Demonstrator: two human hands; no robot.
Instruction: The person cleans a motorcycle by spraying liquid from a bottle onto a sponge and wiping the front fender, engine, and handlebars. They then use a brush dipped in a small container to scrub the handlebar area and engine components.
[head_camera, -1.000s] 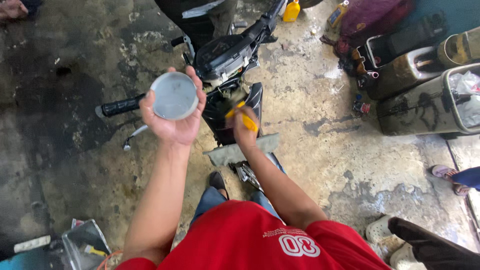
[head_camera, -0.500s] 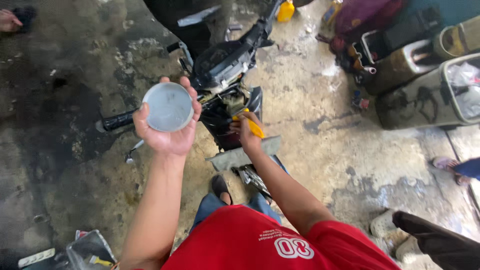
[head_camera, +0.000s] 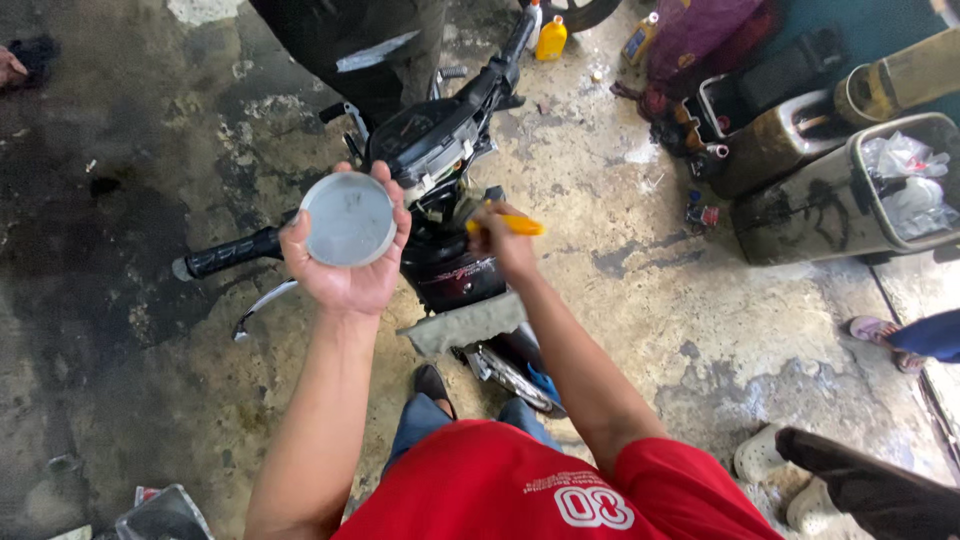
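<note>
While cupped in the left hand (head_camera: 345, 265), round lens (head_camera: 349, 218) — right hand (head_camera: 505, 245) gripping yellow-handled screwdriver (head_camera: 510, 225).

Both bare arms stretch forward from the near edge, away from the red-sleeved shoulders. The left hand (head_camera: 345, 265) is raised palm up, its fingers (head_camera: 390, 200) curled round the rim of what it cups, thumb on the left side. The right hand (head_camera: 505, 245), farther right, is closed in a fist, wrist bent slightly down.

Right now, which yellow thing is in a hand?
The yellow-handled tool, gripped by the right hand; the yellow bottle stands far off on the floor.
</note>
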